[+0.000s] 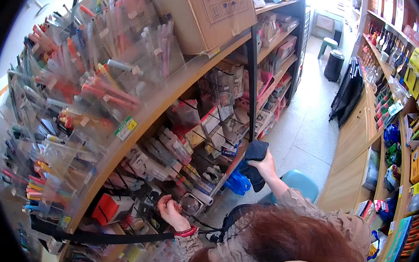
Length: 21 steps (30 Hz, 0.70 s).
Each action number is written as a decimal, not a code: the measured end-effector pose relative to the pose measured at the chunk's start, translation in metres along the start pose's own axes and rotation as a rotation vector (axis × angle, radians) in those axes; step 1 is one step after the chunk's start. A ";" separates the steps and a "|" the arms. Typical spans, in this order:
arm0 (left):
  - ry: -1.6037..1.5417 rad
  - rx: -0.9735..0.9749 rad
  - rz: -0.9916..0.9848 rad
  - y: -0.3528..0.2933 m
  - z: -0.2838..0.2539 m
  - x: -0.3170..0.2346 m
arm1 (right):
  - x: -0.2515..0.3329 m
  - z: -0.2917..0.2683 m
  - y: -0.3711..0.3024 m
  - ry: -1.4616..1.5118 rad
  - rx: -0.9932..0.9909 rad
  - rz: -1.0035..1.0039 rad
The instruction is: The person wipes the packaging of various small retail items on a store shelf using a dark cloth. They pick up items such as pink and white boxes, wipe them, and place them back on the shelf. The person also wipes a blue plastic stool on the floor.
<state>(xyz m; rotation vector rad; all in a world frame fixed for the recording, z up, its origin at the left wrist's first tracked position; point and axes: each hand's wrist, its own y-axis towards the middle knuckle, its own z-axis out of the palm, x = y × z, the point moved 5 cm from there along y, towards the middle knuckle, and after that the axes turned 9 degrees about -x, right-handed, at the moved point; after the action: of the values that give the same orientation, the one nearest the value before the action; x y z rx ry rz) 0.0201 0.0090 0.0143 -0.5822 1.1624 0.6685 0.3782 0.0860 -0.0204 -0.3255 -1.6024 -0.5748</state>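
Note:
My right hand [265,168] grips a folded black cloth [256,151], its lower part hanging below my fingers. Over at the left, my left hand [173,214] is beside the lower shelf, fingers loosely bent and apart, with nothing visible in them. A red band [187,231] circles that wrist. Close to the left hand are small packaged goods [191,203] and a red-and-black box [111,208]. Just below the black cloth hangs a blue plastic bag [238,180].
Clear holders of pens [112,89] crowd the upper shelf, next to a large cardboard box [210,17]. A black strap [124,236] crosses the lower left. A light-blue stool [300,184] stands in the aisle. Stocked shelves [386,63] and a black bin [334,65] are at right.

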 end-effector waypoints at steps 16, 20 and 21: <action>-1.412 1.311 -0.277 -0.184 0.111 -0.220 | -0.001 0.011 -0.012 0.214 0.056 0.150; -1.437 1.319 -0.254 -0.203 0.115 -0.233 | -0.021 0.000 -0.009 0.255 0.022 0.223; -1.476 1.310 -0.203 -0.202 0.115 -0.232 | -0.019 0.003 -0.009 0.238 0.035 0.233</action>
<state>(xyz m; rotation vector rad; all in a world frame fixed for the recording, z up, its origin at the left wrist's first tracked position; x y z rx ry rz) 0.1831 -0.0840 0.2835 0.8468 -0.0562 -0.0512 0.3736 0.0822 -0.0411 -0.3964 -1.3224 -0.3901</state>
